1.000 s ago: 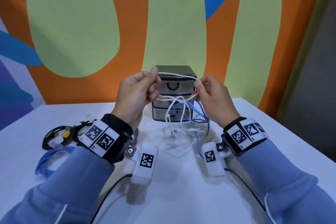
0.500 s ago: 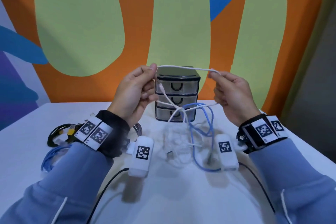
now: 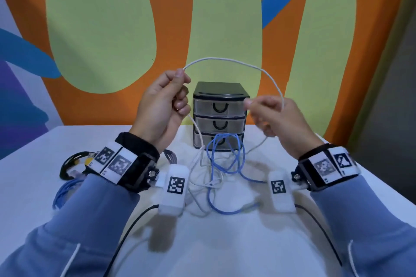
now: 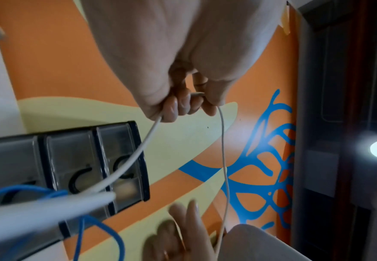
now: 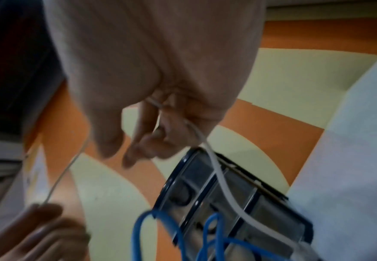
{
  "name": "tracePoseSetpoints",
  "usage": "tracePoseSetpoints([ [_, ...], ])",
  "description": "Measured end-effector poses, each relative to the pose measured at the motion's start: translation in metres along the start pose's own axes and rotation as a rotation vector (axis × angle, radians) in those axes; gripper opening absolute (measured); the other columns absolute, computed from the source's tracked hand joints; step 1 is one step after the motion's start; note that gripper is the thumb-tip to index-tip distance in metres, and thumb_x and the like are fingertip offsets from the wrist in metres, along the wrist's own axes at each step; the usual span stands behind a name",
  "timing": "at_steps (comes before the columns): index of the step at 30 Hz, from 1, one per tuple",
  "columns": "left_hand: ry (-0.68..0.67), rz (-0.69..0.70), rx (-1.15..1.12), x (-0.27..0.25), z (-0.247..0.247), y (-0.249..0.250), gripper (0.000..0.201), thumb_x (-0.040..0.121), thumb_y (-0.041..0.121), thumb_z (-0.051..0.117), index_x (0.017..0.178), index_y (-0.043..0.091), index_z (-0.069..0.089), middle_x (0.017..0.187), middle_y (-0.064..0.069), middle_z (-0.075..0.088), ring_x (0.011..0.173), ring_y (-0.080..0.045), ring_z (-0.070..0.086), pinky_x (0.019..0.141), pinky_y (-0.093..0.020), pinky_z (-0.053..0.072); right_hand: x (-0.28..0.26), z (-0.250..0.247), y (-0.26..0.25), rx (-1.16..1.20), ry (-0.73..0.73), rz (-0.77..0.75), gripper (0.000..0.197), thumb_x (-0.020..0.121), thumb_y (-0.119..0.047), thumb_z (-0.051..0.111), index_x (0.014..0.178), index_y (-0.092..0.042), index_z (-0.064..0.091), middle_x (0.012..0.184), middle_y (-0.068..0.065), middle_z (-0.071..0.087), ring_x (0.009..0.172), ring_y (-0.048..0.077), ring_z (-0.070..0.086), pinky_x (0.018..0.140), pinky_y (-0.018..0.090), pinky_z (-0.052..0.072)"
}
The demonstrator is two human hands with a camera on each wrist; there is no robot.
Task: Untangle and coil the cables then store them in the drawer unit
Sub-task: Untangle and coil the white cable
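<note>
A white cable [image 3: 234, 60] arches in the air between my two hands, above a black three-drawer unit [image 3: 220, 117] with all drawers closed. My left hand [image 3: 177, 87] pinches the cable's left part between thumb and forefinger; in the left wrist view the left hand [image 4: 183, 106] has the white cable [image 4: 224, 159] leaving its fingers both ways. My right hand [image 3: 263, 114] holds the white cable's other part with curled fingers; the right wrist view shows the cable [image 5: 214, 159] passing through the right hand [image 5: 160, 127]. The rest of it hangs into a tangle with a blue cable [image 3: 227, 159] on the white table [image 3: 225, 243].
A black cable with a yellow plug [image 3: 74, 162] and another coiled blue cable [image 3: 65, 193] lie at the table's left. Behind the drawer unit stands an orange, green and blue painted wall [image 3: 101, 29]. The table's right edge [image 3: 378, 184] runs close to my right wrist.
My hands have moved apart and up. The white cable between them has gone from a short straight stretch to a tall arch, and more of it has lifted out of the tangle.
</note>
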State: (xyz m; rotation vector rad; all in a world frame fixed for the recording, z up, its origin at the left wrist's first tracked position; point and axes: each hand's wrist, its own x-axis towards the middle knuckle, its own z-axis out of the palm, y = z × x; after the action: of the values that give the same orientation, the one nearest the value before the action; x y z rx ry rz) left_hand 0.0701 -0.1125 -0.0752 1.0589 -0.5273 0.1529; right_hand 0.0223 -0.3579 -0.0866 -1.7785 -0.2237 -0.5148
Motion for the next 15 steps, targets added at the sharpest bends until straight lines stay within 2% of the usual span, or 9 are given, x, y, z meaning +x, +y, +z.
tracePoseSetpoints([
  [3, -0.033, -0.032, -0.084, -0.003, 0.005, -0.002, 0.019, 0.109, 0.024, 0.054, 0.093, 0.014, 0.057, 0.070, 0.001, 0.037, 0.060, -0.011, 0.027, 0.056, -0.022, 0.026, -0.017, 0.032, -0.011, -0.085, -0.261, -0.061, 0.020, 0.088, -0.033, 0.084, 0.095, -0.015, 0.081, 0.071, -0.002, 0.066, 0.061, 0.008, 0.053, 0.055, 0.018, 0.037],
  [5, -0.045, -0.041, -0.109, -0.004, 0.009, -0.002, 0.019, 0.109, 0.024, 0.053, 0.094, 0.014, 0.057, 0.071, 0.001, 0.037, 0.061, -0.011, 0.027, 0.057, -0.023, 0.025, -0.024, 0.053, -0.012, -0.152, -0.364, -0.102, 0.020, 0.083, -0.038, 0.087, 0.096, -0.023, 0.083, 0.076, 0.005, 0.064, 0.063, 0.007, 0.047, 0.058, 0.018, 0.035],
  [6, -0.051, -0.041, -0.113, -0.005, 0.011, -0.002, 0.019, 0.110, 0.024, 0.053, 0.094, 0.014, 0.057, 0.071, 0.001, 0.036, 0.061, -0.011, 0.027, 0.058, -0.023, 0.025, -0.024, 0.061, -0.009, -0.197, -0.390, -0.112, 0.017, 0.082, -0.041, 0.088, 0.090, -0.027, 0.082, 0.078, 0.008, 0.062, 0.063, 0.007, 0.044, 0.059, 0.019, 0.034],
  [8, -0.057, -0.024, -0.105, -0.006, 0.012, -0.001, 0.019, 0.110, 0.024, 0.053, 0.094, 0.014, 0.057, 0.071, 0.001, 0.036, 0.061, -0.011, 0.026, 0.057, -0.023, 0.024, -0.023, 0.068, -0.002, -0.282, -0.411, -0.119, 0.018, 0.082, -0.039, 0.088, 0.072, -0.029, 0.078, 0.073, -0.002, 0.058, 0.061, 0.003, 0.045, 0.061, 0.018, 0.034],
  [10, -0.042, 0.027, -0.071, -0.006, 0.013, 0.003, 0.020, 0.111, 0.024, 0.053, 0.094, 0.014, 0.057, 0.069, 0.002, 0.036, 0.060, -0.012, 0.025, 0.055, -0.023, 0.023, -0.021, 0.067, 0.004, -0.345, -0.394, -0.091, 0.023, 0.083, -0.028, 0.088, 0.068, -0.019, 0.074, 0.073, -0.012, 0.056, 0.062, 0.001, 0.049, 0.063, 0.016, 0.036],
  [12, 0.005, 0.128, -0.001, -0.006, 0.011, 0.011, 0.020, 0.111, 0.024, 0.053, 0.094, 0.015, 0.059, 0.067, 0.001, 0.034, 0.059, -0.014, 0.021, 0.053, -0.025, 0.019, -0.019, 0.061, 0.003, -0.405, -0.354, -0.061, 0.022, 0.080, -0.020, 0.085, 0.069, -0.009, 0.070, 0.074, -0.008, 0.059, 0.062, 0.003, 0.053, 0.065, 0.020, 0.041],
  [15, 0.094, 0.299, 0.123, -0.004, 0.008, 0.021, 0.020, 0.110, 0.023, 0.057, 0.093, 0.014, 0.063, 0.065, -0.003, 0.031, 0.059, -0.020, 0.017, 0.050, -0.030, 0.017, -0.017, 0.050, -0.001, -0.517, -0.307, -0.031, 0.020, 0.075, -0.025, 0.084, 0.067, -0.011, 0.071, 0.084, 0.005, 0.070, 0.079, 0.019, 0.065, 0.074, 0.033, 0.053],
])
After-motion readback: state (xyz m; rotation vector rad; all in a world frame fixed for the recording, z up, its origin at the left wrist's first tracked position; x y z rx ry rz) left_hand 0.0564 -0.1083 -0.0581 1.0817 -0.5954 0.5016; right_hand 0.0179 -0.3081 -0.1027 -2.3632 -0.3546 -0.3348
